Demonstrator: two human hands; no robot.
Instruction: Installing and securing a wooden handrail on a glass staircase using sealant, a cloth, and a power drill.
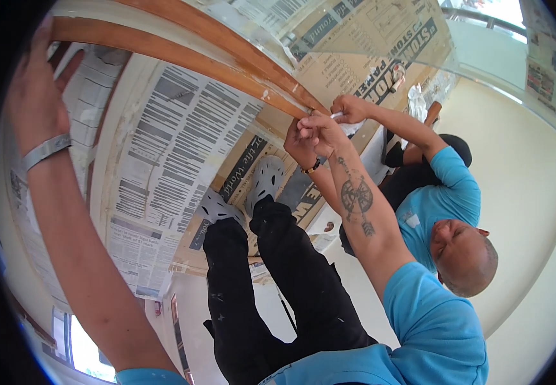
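A long brown wooden strip (pixel 162 51) runs from the far left toward the middle. At its left end my left hand (pixel 37 106) reaches up with fingers stretched and thumb apart, touching or close to the wood. My right hand (pixel 320 131) is beside the strip's other end, its fingers curled; whether it grips anything is hidden. Next to it, a co-worker's hand (pixel 352 109) pinches a small white item, and that person's other hand (pixel 298 144) is at the strip's end, partly behind mine. A second brown strip (pixel 239 51) converges there from above.
Newspaper sheets (pixel 169 135) and printed cardboard (pixel 336 77) cover the surfaces ahead and under my grey clogs (pixel 266 179). The co-worker (pixel 432 199) in a blue shirt is close at my right. A clear pane's edge (pixel 483 74) crosses the upper right, before a pale wall (pixel 515 167).
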